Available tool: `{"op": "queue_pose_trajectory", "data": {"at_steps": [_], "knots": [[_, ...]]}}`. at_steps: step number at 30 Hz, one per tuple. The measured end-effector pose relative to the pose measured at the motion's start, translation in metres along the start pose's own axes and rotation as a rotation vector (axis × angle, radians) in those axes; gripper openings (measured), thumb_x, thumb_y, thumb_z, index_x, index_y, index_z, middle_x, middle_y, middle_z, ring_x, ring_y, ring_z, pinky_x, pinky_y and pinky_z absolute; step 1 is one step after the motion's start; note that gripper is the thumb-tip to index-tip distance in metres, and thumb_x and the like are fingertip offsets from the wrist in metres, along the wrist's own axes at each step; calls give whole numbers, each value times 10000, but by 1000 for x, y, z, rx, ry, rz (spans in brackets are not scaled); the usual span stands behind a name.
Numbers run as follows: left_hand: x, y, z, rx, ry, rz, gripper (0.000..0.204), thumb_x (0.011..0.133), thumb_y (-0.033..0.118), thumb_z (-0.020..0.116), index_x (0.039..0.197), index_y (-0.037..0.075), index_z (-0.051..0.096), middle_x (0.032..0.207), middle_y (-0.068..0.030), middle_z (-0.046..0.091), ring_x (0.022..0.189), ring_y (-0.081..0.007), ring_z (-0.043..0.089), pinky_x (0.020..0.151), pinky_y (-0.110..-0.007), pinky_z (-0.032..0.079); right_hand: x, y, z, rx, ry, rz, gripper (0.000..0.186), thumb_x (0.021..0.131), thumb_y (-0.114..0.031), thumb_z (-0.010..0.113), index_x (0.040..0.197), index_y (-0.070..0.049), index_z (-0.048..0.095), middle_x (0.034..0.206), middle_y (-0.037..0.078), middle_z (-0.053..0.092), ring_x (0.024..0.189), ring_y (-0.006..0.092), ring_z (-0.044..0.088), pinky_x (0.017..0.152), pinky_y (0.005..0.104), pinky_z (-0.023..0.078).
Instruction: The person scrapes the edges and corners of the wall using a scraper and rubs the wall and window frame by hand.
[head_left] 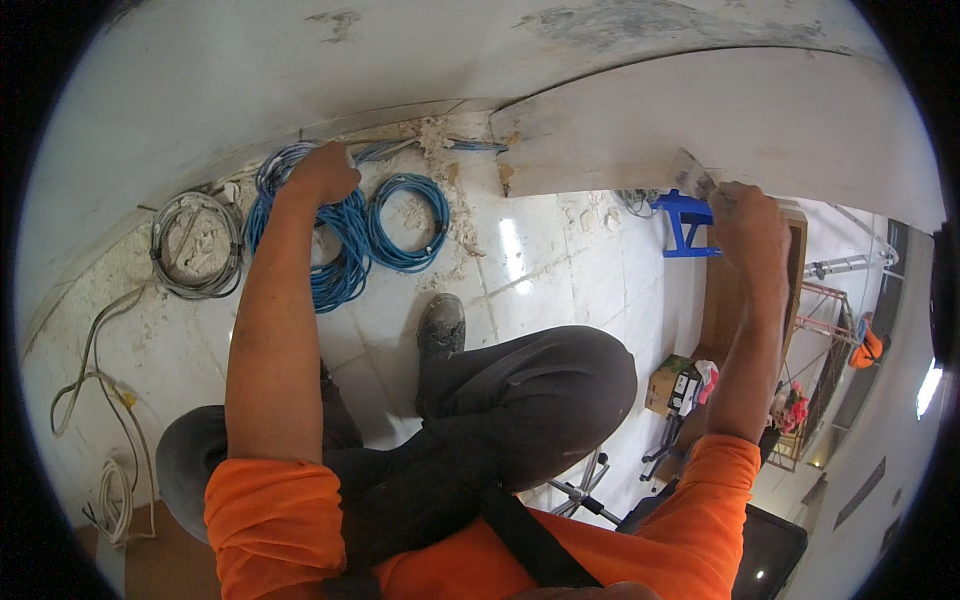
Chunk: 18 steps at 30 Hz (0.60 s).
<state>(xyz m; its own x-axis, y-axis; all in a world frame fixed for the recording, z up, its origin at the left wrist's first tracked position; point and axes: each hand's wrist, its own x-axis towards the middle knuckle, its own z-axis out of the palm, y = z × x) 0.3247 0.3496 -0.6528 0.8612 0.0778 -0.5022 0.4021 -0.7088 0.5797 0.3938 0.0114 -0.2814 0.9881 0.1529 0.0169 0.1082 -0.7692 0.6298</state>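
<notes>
My right hand (748, 220) grips a flat scraper (697, 170), its pale blade against or just before the white board (820, 120). My left hand (322, 176) is closed at the top of the tangled blue cable coils (338, 266) by the base of the wall; what its fingers hold, if anything, is hidden. A separate blue coil (430, 245) lies to the right of it and a grey coil (180, 285) to the left, among pale debris on the floor.
A blue stool (672, 235), a wooden cabinet (795, 215), a cardboard box (665, 385), a chair base (580, 495) and red metal scaffolding (830, 300) are at the right. A white wall (150, 130) curves along the top and left. Loose cables (115, 490) lie at lower left.
</notes>
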Motion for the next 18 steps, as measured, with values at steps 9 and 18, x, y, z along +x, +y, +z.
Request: {"op": "queue_pose_trajectory", "data": {"at_steps": [9,18], "knots": [[-2,-4,8,8,56,17,486,854,231,609,1226,-82,615,1245,-311,636,1186,-429,612,1030,-457,481,-38,34,57,493,201,61,261,951,-242,655,1104,-33,687,963,188,732,877,345,710,770,411,544],[1,-8,2,-84,-30,3,477,847,219,626,1229,-66,622,1244,-305,640,1181,-422,617,1015,-452,489,-42,5,168,965,367,156,233,952,-106,670,1153,-5,612,872,122,706,765,166,693,653,312,525]]}}
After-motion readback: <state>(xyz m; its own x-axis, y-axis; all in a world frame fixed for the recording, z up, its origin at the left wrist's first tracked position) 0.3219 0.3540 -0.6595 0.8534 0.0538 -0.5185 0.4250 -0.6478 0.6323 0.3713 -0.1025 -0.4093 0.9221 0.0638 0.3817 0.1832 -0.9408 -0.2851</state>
